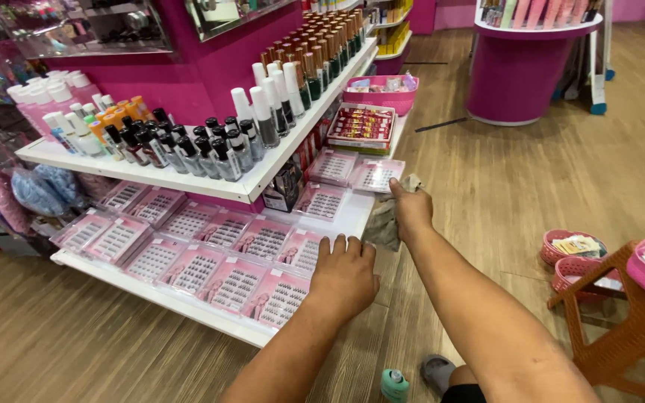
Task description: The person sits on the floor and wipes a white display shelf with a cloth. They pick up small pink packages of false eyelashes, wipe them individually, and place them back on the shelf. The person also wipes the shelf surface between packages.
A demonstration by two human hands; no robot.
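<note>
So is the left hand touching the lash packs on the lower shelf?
Touching: in the head view the left hand's fingers lie on the lash packs at the shelf's front edge.

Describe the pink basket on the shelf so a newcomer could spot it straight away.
Start at the white upper shelf lined with nail polish bottles and follow it to its far end. Just below that end sits the pink basket, above a red-and-white display box. It is the only round-edged tub on the display; everything else nearby is bottles or flat lash packs.
</note>
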